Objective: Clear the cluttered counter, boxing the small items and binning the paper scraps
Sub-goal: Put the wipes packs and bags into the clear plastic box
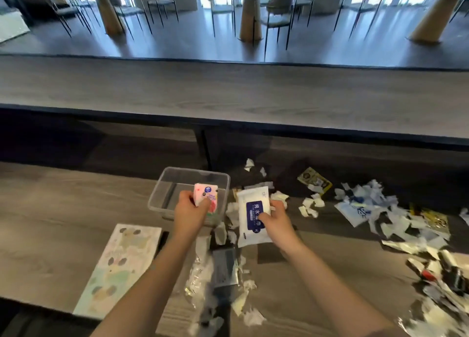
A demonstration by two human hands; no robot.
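A clear plastic box [162, 185] stands on the grey wood counter [50, 222]. My left hand [189, 211] grips a small pink tissue pack [206, 193] over the box's near right corner. Just right of the box, my right hand [275, 218] holds a white wet-wipe pack with a blue label [251, 209] above the counter. Torn white paper scraps [309, 204] lie scattered to the right, and more scraps [245, 303] lie between my forearms. A dark grey packet [224, 267] lies below the wipe pack.
A pastel patterned flat item [121, 265] lies at the left near the front edge. A yellow sachet [313, 179] sits at the back right. A dense pile of torn wrappers and scraps [426, 237] fills the right side. A raised ledge [228, 95] runs behind the counter.
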